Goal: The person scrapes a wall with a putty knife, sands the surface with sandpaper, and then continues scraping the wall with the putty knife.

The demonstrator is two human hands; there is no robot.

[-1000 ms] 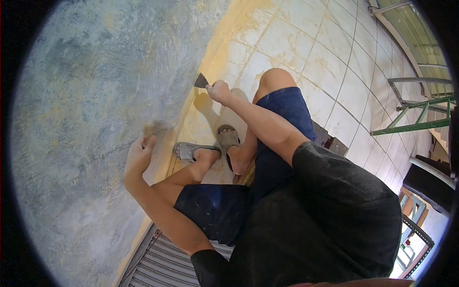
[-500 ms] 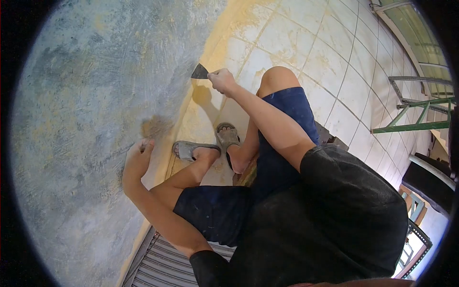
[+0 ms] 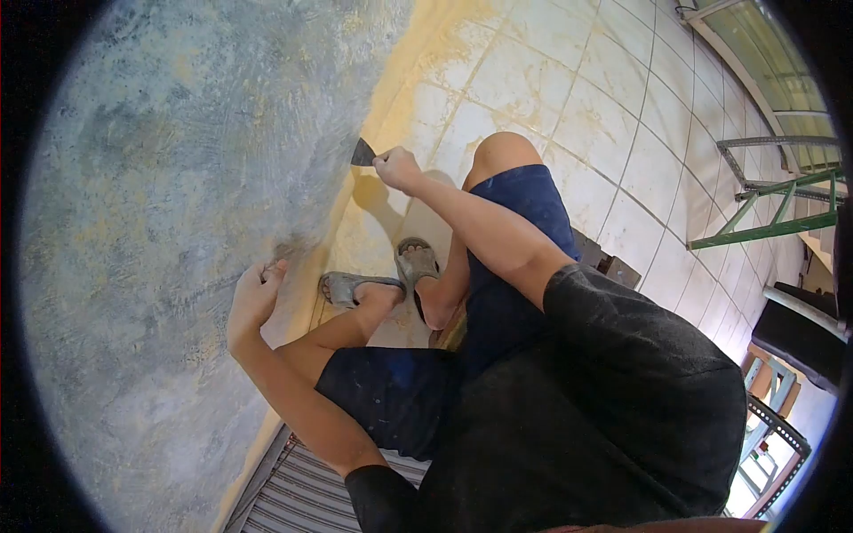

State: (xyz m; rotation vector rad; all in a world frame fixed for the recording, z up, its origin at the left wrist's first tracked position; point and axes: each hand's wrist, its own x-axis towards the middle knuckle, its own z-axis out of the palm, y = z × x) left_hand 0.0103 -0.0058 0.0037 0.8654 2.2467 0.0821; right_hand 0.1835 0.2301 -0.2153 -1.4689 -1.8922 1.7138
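My right hand (image 3: 397, 170) is closed around a putty knife (image 3: 363, 154). Its dark, flared blade meets the lower edge of the blue-grey mottled wall (image 3: 178, 160), where a yellowish band (image 3: 378, 111) runs along the floor. Lower down, my left hand (image 3: 256, 298) is close against the wall with its fingers pinched together. A blurred brownish patch (image 3: 298, 243) shows just beyond those fingertips; I cannot tell what the fingers hold.
My sandalled feet (image 3: 355, 289) stand between my hands on white tiles (image 3: 604, 115) smeared with yellowish residue. A green metal frame (image 3: 764, 226) is at the right, with a black padded object (image 3: 800, 342) below it. Ribbed metal (image 3: 302, 489) lies at the lower left.
My right hand and the putty knife have shifted slightly down along the wall's edge. My left hand stays in nearly the same place; the brownish patch by its fingertips looks smaller and greyer.
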